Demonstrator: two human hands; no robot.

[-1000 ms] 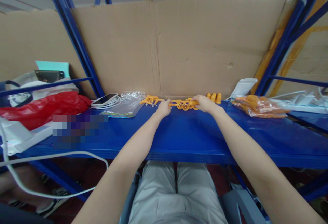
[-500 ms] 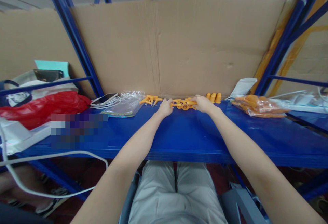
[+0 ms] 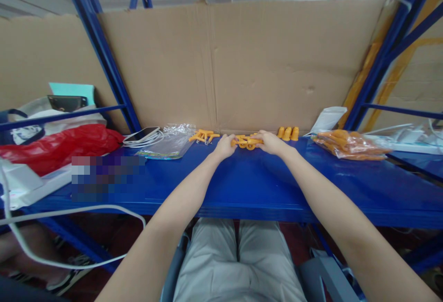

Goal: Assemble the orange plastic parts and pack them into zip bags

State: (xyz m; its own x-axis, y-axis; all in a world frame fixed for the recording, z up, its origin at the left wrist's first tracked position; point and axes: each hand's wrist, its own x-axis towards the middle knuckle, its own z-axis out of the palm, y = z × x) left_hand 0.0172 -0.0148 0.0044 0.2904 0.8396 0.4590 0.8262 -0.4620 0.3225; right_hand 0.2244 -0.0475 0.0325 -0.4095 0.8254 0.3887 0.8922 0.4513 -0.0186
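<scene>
My left hand [image 3: 226, 146] and my right hand [image 3: 271, 143] are at the back of the blue shelf, close to the cardboard. Between them lies a row of orange plastic pieces [image 3: 246, 141], some with rings at the front. The fingers of both hands are closed against the two ends of this row, and the fingertips are partly hidden. To the left of my left hand rests a small heap of orange pieces with metal clips [image 3: 205, 136]. Several orange thimble-shaped caps [image 3: 288, 133] stand upright right of my right hand.
A clear plastic bag [image 3: 169, 143] lies left, beside a phone [image 3: 146, 133] on a coiled white cable. Farther left is a red bag [image 3: 69, 147]. At right sits a bag of orange parts [image 3: 351, 144]. A cardboard sheet [image 3: 259, 62] walls off the back.
My hands have come slightly closer together, and the row of orange pieces between them is narrower. The right hand has moved a little left, away from the caps.
</scene>
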